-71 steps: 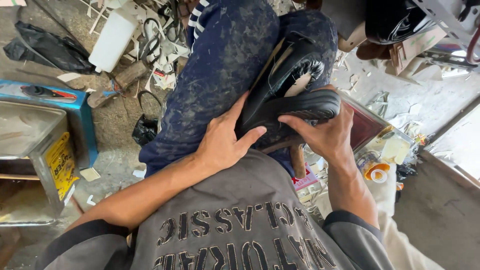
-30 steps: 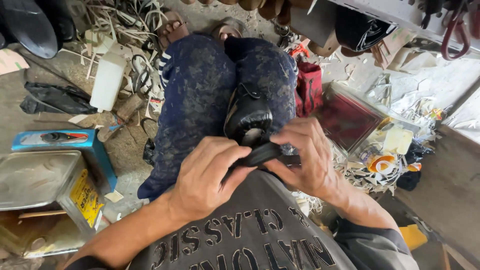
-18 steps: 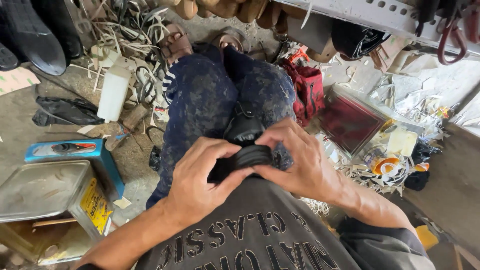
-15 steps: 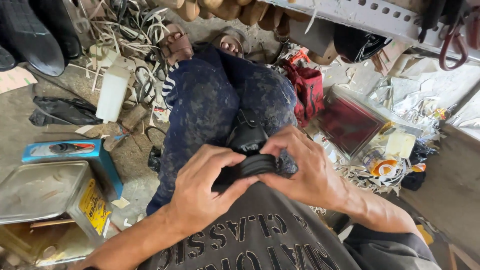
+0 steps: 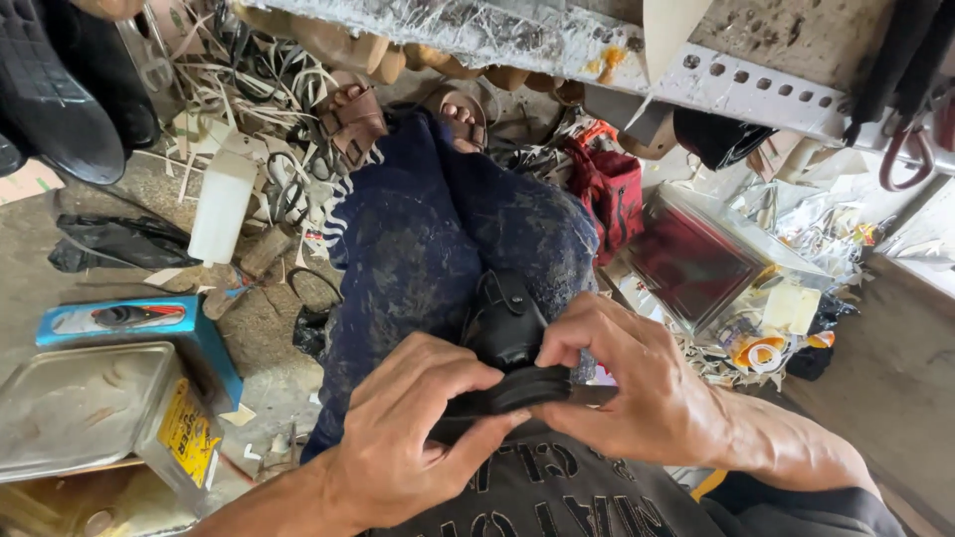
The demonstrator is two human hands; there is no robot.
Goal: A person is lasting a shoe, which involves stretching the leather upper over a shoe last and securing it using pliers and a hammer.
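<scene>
While two hands (left (image 5: 413,438), right (image 5: 637,393)) grip it, one black shoe (image 5: 507,348) rests.

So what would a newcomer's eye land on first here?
Two hands, left hand and right hand, grip a black shoe on the person's lap at the bottom centre. To the left stand a metal tin and a blue box; a red case lies at the right.
</scene>
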